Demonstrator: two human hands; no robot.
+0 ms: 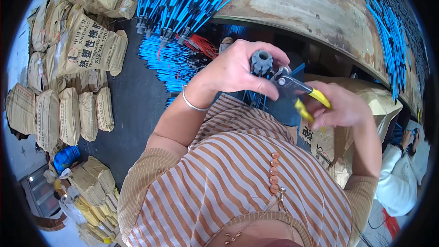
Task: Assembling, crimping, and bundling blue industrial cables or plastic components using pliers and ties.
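Observation:
My left hand (233, 66) is wrapped round a grey ribbed plastic part (262, 62), round with a hole in its visible end. The fingers curl over its far side and the thumb lies below it. In my right hand (343, 104) are cutting pliers (296, 84) with dark metal jaws and yellow handles. The jaws are right beside the grey part, near the left fingertips; whether they grip anything is hidden. A short blue strip (297, 69) sticks out past the jaws. The right fingers and lower handle are smeared by motion.
Bundles of blue rods with black ends (176, 4) are piled at the far left. A worn wooden table (292, 2) curves across the far side, with more blue rods (386, 41) at right. Brown paper sacks (89, 48) stack at left. Another person's white sleeve (395, 178) shows at right.

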